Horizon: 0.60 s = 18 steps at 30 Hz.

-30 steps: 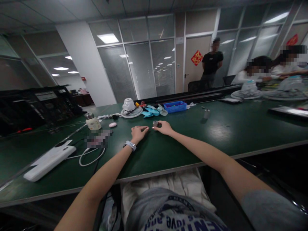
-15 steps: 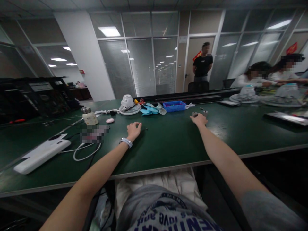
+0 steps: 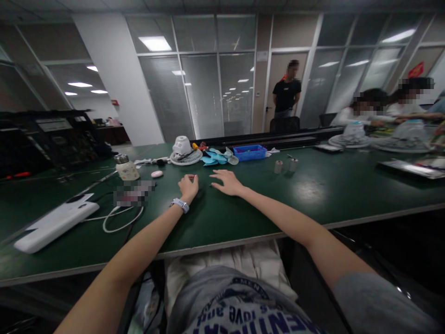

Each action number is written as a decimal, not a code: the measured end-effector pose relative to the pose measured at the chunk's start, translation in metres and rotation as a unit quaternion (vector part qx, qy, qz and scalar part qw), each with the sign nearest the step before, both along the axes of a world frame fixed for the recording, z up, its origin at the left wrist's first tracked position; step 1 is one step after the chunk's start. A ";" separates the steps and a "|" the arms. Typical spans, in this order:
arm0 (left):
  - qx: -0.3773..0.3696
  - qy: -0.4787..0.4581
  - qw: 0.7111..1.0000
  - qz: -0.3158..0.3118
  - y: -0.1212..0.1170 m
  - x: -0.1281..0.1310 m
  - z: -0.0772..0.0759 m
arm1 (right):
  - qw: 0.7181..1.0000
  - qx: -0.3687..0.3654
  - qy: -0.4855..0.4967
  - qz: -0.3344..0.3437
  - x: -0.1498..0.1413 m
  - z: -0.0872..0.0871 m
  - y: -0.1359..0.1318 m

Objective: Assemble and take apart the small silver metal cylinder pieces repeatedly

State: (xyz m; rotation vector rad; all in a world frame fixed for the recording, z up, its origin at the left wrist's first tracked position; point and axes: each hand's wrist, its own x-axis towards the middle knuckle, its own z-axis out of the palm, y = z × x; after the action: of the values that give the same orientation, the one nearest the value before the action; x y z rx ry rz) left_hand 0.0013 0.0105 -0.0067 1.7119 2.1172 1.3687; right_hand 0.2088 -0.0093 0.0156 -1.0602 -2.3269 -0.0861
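Note:
My left hand (image 3: 188, 186), wearing a watch (image 3: 180, 204) on its wrist, hovers over the green table with fingers curled and tips drawn together. Whatever it may hold is too small or hidden to make out. To its right, my right hand (image 3: 227, 182) is open, fingers stretched toward the left hand and close to the tabletop. A tiny dark piece by its fingertips can hardly be seen. Two small metallic cylinders (image 3: 278, 167) stand upright side by side farther right, apart from both hands.
Behind the hands lie a white fan housing (image 3: 186, 153), light-blue fan blades (image 3: 217, 157) and a blue basket (image 3: 250, 152). A bottle (image 3: 126, 168), a pink oval object (image 3: 157, 174), a white power bank (image 3: 57, 225) and cables are at left. People sit at the far right; one stands behind.
My right hand has let go of a metallic cylinder, leaving it standing, and has swung left to beside my left hand. The left hand has stayed nearly in place, still curled.

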 end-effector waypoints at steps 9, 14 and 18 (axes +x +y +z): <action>-0.006 0.004 1.000 -0.014 0.001 0.000 -0.001 | 0.994 -0.103 -0.003 0.048 -0.016 -0.011 -0.004; -0.009 0.004 1.000 -0.019 -0.001 -0.001 0.000 | 0.994 -0.101 0.036 0.025 -0.006 -0.004 -0.004; -0.009 0.009 1.000 -0.026 -0.003 -0.001 0.001 | 0.996 -0.041 0.056 -0.062 0.032 0.016 0.009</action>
State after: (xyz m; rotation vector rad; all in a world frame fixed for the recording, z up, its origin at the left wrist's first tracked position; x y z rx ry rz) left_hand 0.0004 0.0070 -0.0054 1.7656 2.0719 1.3218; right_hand 0.2412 -0.0006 0.0318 -1.2172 -2.1798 0.0219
